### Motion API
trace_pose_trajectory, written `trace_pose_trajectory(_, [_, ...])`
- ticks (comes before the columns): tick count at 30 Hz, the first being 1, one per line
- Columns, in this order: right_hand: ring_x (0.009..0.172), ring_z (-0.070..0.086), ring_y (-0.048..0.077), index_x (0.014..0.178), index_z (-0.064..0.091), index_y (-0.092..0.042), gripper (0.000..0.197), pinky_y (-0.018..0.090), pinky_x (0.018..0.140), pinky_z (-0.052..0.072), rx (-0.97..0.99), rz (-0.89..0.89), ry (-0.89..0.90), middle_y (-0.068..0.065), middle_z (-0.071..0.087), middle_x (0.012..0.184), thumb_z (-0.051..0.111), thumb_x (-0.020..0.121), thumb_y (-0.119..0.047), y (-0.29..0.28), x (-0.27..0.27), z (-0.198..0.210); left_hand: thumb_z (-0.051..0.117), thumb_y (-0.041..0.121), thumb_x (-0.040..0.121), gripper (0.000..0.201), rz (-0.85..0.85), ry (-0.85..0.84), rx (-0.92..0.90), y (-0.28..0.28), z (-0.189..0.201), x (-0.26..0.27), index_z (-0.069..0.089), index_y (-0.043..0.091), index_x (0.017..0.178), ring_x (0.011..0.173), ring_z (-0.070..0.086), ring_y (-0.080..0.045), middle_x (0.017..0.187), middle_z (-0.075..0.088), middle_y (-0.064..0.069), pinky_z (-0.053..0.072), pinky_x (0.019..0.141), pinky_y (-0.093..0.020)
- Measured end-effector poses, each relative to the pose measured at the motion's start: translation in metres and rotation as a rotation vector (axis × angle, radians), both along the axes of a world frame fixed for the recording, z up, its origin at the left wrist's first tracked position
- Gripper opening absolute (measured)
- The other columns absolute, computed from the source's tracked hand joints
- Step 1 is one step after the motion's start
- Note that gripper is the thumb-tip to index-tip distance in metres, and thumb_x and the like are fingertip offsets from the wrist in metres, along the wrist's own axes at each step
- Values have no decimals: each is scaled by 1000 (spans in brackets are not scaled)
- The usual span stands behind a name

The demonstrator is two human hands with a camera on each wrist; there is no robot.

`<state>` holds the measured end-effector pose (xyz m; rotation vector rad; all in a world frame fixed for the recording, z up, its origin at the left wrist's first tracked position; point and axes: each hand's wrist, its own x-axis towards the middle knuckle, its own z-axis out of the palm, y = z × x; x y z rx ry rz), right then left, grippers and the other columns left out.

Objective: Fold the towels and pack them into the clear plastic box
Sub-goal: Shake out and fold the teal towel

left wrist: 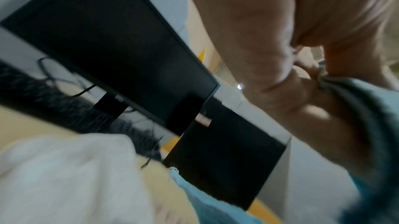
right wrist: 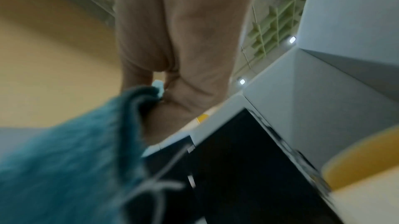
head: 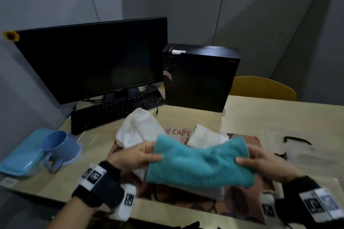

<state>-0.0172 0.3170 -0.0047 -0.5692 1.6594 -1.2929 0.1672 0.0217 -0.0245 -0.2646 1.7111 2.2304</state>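
Observation:
A teal towel (head: 199,163) hangs folded above the desk, held at both ends. My left hand (head: 147,154) pinches its left edge, and my right hand (head: 247,160) pinches its right edge. The left wrist view shows fingers gripping the teal towel (left wrist: 354,98); the right wrist view shows the same teal towel (right wrist: 71,157) bunched in the fingers. A crumpled white towel (head: 137,130) lies behind the left hand, and a folded white towel (head: 206,137) lies behind the teal one. A clear plastic box (head: 314,156) with black latches sits at the right, faint and blurred.
A blue lidded container (head: 20,156) and a blue cup (head: 59,145) stand at the left. A black monitor (head: 89,61), keyboard (head: 115,111) and computer tower (head: 199,76) line the back. A patterned mat (head: 178,132) covers the desk under the towels. A yellow chair (head: 264,87) stands behind.

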Motion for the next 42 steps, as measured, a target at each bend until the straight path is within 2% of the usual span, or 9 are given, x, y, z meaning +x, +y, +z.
trace_pose_trajectory(4, [106,64,9,120,55,-19,63,27,90,52,181,186,-53,-7,68,115,79,66,-40,13,18,-39,81,27,67,59,-139,-225,104,12,-57,21,58,20,121,83,69,-9,110,69,3,50,50,-13])
trace_pose_trajectory(8, [104,65,19,116,59,-22,59,33,83,52,112,5,-90,0,70,111,81,63,-38,8,7,-55,87,24,56,62,46,-190,137,7,-48,14,64,22,114,95,69,-16,109,71,-1,58,64,-26])
trace_pose_trajectory(14, [88,64,19,120,55,-4,30,28,65,52,175,-320,17,6,67,101,52,90,-1,-25,-4,-77,44,5,95,43,352,-162,-234,13,-49,-18,44,26,132,82,70,-9,92,73,8,56,68,-28])
trace_pose_trajectory(19, [97,62,28,116,57,1,29,39,83,52,231,-442,100,13,65,108,58,90,-12,-40,-12,-81,43,0,95,44,502,-152,-324,14,-49,-24,42,30,127,73,70,-7,95,72,-6,55,59,-20])
trace_pose_trajectory(24, [77,61,18,108,54,-1,29,24,62,50,371,-322,-21,4,62,89,58,90,-24,-42,-1,-92,44,-5,92,33,450,-222,-468,22,-50,-21,37,9,122,78,60,-14,112,56,-14,52,57,-15])
trace_pose_trajectory(29, [59,67,14,90,63,-4,23,16,44,47,425,-283,-53,6,68,80,69,82,-25,-28,0,-80,52,9,92,56,423,-224,-773,18,-41,-28,26,7,141,116,50,-25,129,45,-14,44,88,-28])
trace_pose_trajectory(34, [89,67,21,110,62,-5,31,30,75,54,307,-205,60,6,70,99,68,81,-15,-35,-2,-53,55,26,91,54,230,-66,-1013,26,-22,-46,33,21,139,133,32,-21,142,31,-9,28,110,-30])
trace_pose_trajectory(38, [103,64,18,117,55,-23,37,36,93,51,60,6,197,2,65,113,62,84,-7,-50,4,2,63,42,82,82,109,92,-770,42,8,-60,14,28,146,141,22,-17,153,20,-2,26,109,-27])
trace_pose_trajectory(42, [99,63,16,105,59,-24,28,29,84,53,-130,269,275,-5,64,105,60,79,-13,-56,5,68,69,78,44,133,62,184,-415,40,41,-69,-2,32,147,137,27,-9,154,19,7,36,96,-16])
